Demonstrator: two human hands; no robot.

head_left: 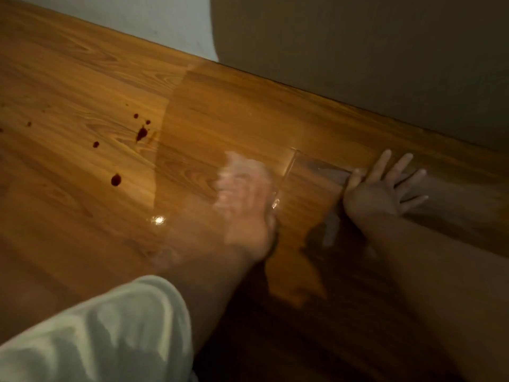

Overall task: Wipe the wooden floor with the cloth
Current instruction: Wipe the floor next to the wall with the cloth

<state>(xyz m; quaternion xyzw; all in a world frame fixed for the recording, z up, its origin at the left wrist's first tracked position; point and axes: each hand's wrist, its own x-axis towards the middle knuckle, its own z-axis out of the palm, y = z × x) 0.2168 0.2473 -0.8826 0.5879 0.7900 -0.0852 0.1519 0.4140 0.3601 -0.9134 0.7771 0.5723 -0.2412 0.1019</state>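
The wooden floor [82,78] fills the view and slopes up to a wall. Dark red spots [141,133] are scattered on its left part, the largest drop [116,180] nearer me. My left hand [243,193] is low over the middle of the floor, to the right of the spots. It is smeared by motion blur, so its fingers cannot be made out. My right hand [382,186] lies flat on the floor near the wall, fingers spread and straight. No cloth shows plainly anywhere.
A pale wall [165,17] and a darker wall section [358,51] meet the floor along the far edge. A white sleeve [104,332] covers my left upper arm at the bottom left. A bright light glint [159,220] reflects off the glossy boards.
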